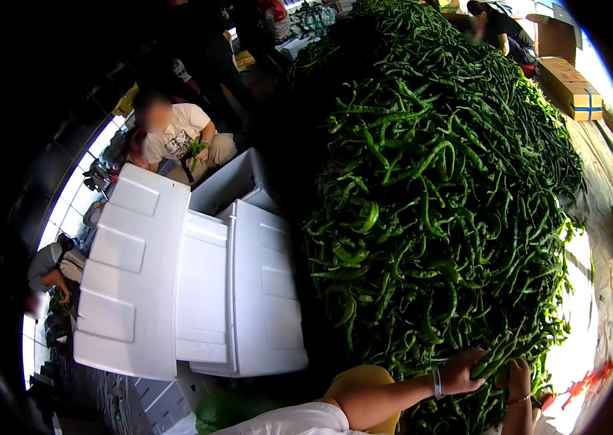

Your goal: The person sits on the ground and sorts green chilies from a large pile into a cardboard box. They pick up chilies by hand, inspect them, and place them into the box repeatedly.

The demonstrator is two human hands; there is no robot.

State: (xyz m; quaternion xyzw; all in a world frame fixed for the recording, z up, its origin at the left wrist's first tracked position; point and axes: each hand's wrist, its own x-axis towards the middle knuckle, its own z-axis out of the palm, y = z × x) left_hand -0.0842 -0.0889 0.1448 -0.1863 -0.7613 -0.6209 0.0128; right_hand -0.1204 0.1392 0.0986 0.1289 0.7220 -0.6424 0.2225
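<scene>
Near the bottom right, my left hand (465, 372), with a silver bangle on its wrist, closes on a small bunch of long green chili peppers (497, 357). Close beside it is my right hand (518, 377), a thin red band at its wrist. Its fingers are against the same bunch, partly hidden, and their grip is unclear. Both hands are over the near edge of a large heap of green chili peppers (421, 217). The heap runs from my knees to the far end of the view.
White foam boxes (268, 283) and a foam lid (127, 272) stand left of the heap. A seated person (181, 136) holds peppers behind them; another (56, 272) bends at far left. A person (505, 32) crouches at far right near a cardboard box (570, 87). Red strings (589, 383) lie at right.
</scene>
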